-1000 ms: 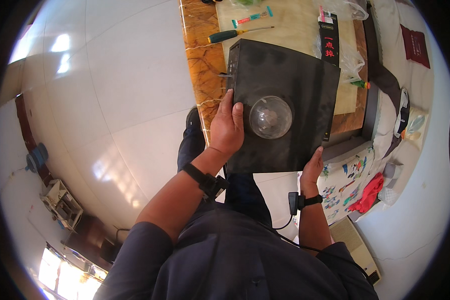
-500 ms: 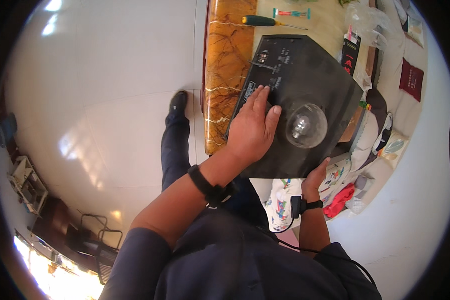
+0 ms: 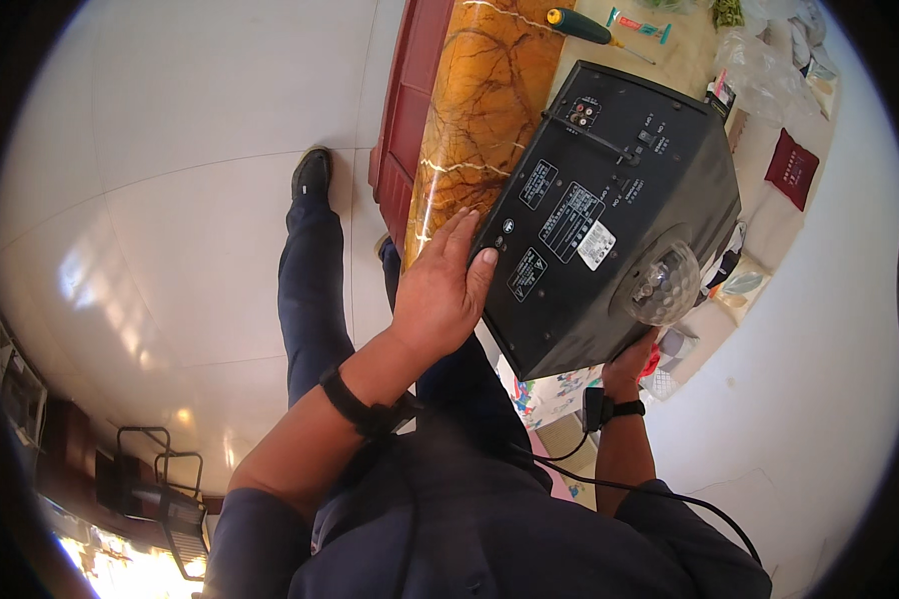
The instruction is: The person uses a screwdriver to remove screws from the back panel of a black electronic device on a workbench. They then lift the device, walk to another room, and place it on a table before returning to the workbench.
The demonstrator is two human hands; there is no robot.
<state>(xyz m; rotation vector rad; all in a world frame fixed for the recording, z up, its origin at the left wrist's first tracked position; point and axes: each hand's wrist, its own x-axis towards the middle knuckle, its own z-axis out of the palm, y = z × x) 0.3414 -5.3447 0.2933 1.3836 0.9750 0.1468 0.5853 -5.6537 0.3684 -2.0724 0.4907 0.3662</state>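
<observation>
A black speaker [image 3: 637, 105] is tilted at the near end of a marble-edged table [image 3: 484, 100], its labelled panel with sockets and switches turned up toward me. From its right side sticks out a clear faceted light dome [image 3: 666, 285]. My left hand [image 3: 438, 299] grips the panel's left edge, thumb on the panel side and fingers along the rim. Under the lower right corner, below the dome, my right hand [image 3: 626, 361] supports the speaker; its fingers are mostly hidden. Beyond the speaker lies a screwdriver [image 3: 581, 26] with a green and yellow handle.
Near the screwdriver lies a small red and teal packet [image 3: 639, 24]. Clear plastic bags [image 3: 764, 70] are at the far right. A dark red cushion [image 3: 792, 170] rests on the light sofa. A cable [image 3: 669, 494] runs from my right wrist device across my body.
The speaker has been tipped so its labelled panel faces up and its dome points right. My left hand has slid from the panel to its left edge. My view has shifted too.
</observation>
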